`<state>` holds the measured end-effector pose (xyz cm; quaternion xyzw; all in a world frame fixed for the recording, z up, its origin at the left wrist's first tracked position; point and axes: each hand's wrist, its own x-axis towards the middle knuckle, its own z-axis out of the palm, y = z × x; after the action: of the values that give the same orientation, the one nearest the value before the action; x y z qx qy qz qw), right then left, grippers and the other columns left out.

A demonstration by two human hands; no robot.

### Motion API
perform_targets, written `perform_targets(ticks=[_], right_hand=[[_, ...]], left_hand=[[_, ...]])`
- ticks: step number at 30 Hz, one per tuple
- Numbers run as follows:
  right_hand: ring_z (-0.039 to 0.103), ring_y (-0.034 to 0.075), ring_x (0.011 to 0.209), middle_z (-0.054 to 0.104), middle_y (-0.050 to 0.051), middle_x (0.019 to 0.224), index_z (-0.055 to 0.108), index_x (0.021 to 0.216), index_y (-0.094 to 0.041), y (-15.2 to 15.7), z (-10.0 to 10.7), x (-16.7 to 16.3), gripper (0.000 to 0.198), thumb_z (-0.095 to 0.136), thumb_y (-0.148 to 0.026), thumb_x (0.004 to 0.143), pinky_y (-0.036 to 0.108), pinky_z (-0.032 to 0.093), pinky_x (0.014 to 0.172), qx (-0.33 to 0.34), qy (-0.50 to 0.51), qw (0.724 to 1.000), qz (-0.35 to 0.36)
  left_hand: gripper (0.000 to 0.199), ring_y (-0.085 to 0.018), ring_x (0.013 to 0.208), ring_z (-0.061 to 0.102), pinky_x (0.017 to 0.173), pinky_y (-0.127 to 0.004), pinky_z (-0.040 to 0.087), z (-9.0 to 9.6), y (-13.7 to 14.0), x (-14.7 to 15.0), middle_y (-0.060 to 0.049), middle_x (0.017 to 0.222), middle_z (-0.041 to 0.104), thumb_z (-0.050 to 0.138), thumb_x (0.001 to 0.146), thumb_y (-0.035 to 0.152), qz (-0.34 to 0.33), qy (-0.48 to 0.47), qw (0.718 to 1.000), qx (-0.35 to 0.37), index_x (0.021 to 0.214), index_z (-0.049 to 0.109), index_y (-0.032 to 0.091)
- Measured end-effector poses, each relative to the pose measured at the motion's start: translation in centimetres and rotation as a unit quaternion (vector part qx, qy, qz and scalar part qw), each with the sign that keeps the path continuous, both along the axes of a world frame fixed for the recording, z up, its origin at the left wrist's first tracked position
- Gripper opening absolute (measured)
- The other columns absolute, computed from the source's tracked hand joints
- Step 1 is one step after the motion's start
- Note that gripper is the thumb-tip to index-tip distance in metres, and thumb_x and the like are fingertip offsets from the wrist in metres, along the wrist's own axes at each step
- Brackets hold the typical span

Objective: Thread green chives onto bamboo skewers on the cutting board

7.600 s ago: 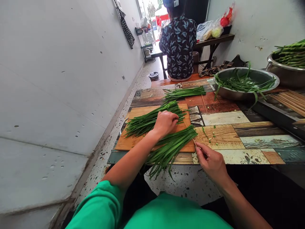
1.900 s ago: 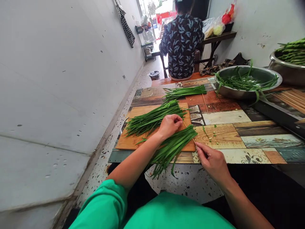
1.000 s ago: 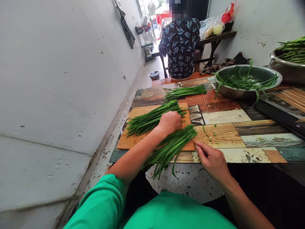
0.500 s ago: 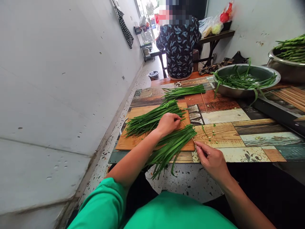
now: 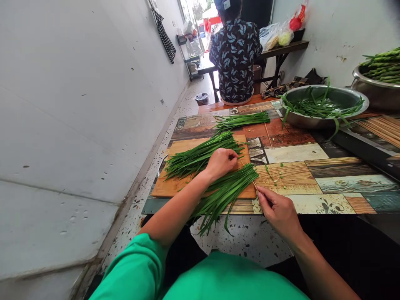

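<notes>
My right hand pinches one end of a thin wooden skewer at the table's front edge. The skewer runs through the cut ends of a fan of garlic chives, whose leaves hang over the edge. My left hand is closed, fingertips together, beside the skewer's far end; what is in the pinch is hidden. Behind it, a thick pile of garlic chives lies on a wooden cutting board. Farther back another flat bunch of chives rests on the table, with a skewer beside it.
At the right stand a steel bowl with loose chives and a pot of green stalks. A long dark tray holds several skewers. Chive scraps dot the patterned table. A person sits ahead, back turned.
Both hands, the skewer and the chives keep nearly the same places. The seated person's upper body has shifted slightly to the left.
</notes>
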<state>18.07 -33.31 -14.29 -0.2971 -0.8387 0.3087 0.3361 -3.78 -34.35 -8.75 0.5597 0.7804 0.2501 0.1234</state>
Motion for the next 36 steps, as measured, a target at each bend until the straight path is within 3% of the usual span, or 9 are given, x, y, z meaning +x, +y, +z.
perform_targets(ticks=[8, 13, 16, 19, 24, 36], right_hand=[[0.073, 0.02, 0.077, 0.075, 0.007, 0.092, 0.073, 0.1, -0.017, -0.1, 0.1, 0.0, 0.029, 0.048, -0.026, 0.088, 0.027, 0.058, 0.069, 0.001, -0.002, 1.0, -0.004], [0.073, 0.02, 0.076, 0.075, 0.007, 0.091, 0.072, 0.101, -0.016, -0.1, -0.1, 0.0, 0.03, 0.048, -0.027, 0.088, 0.027, 0.058, 0.068, -0.002, -0.005, 1.0, -0.008], [0.073, 0.019, 0.074, 0.076, 0.006, 0.089, 0.072, 0.1, -0.016, 0.0, -0.2, 0.0, 0.029, 0.048, -0.026, 0.088, 0.026, 0.058, 0.066, 0.002, -0.008, 1.0, -0.008], [0.073, 0.019, 0.073, 0.076, 0.007, 0.088, 0.072, 0.098, -0.015, 0.0, -0.3, 0.0, 0.028, 0.048, -0.025, 0.088, 0.025, 0.057, 0.064, 0.014, 0.001, 1.0, -0.006], [0.073, 0.019, 0.075, 0.076, 0.008, 0.09, 0.072, 0.099, -0.013, 0.1, -0.4, -0.2, 0.028, 0.048, -0.025, 0.088, 0.025, 0.057, 0.063, 0.024, 0.01, 1.0, 0.001], [0.072, 0.019, 0.077, 0.075, 0.007, 0.092, 0.071, 0.101, -0.014, 0.1, -0.6, -0.1, 0.028, 0.048, -0.026, 0.089, 0.025, 0.057, 0.065, 0.006, 0.005, 1.0, 0.002]], left_hand=[[0.024, -0.013, 0.063, 0.059, 0.065, -0.022, 0.044, 0.2, -0.5, 0.6, -0.004, 0.077, 0.073, 0.056, 0.077, 0.015, -0.01, -0.012, 1.0, -0.003, 0.09, 0.076, 0.013], [0.025, -0.011, 0.067, 0.062, 0.067, -0.02, 0.046, 0.9, -1.5, 0.8, -0.001, 0.08, 0.074, 0.055, 0.081, 0.013, -0.089, -0.046, 0.994, -0.047, 0.094, 0.076, 0.018], [0.024, -0.016, 0.083, 0.064, 0.079, -0.024, 0.048, 1.2, -1.6, -0.4, -0.005, 0.092, 0.073, 0.055, 0.083, 0.016, -0.024, 0.058, 0.998, -0.024, 0.097, 0.074, 0.017], [0.022, -0.019, 0.091, 0.062, 0.084, -0.029, 0.047, 1.3, -1.3, -1.6, -0.007, 0.098, 0.069, 0.056, 0.085, 0.02, 0.04, 0.175, 0.984, -0.013, 0.099, 0.073, 0.018], [0.018, -0.02, 0.092, 0.06, 0.084, -0.03, 0.047, 0.9, -0.9, -1.8, -0.007, 0.096, 0.066, 0.059, 0.085, 0.024, 0.036, 0.226, 0.972, -0.059, 0.096, 0.073, 0.019], [0.021, -0.022, 0.098, 0.056, 0.087, -0.033, 0.045, 0.7, -0.5, -1.8, -0.009, 0.099, 0.064, 0.053, 0.087, 0.02, -0.023, 0.282, 0.958, -0.054, 0.097, 0.072, 0.018]])
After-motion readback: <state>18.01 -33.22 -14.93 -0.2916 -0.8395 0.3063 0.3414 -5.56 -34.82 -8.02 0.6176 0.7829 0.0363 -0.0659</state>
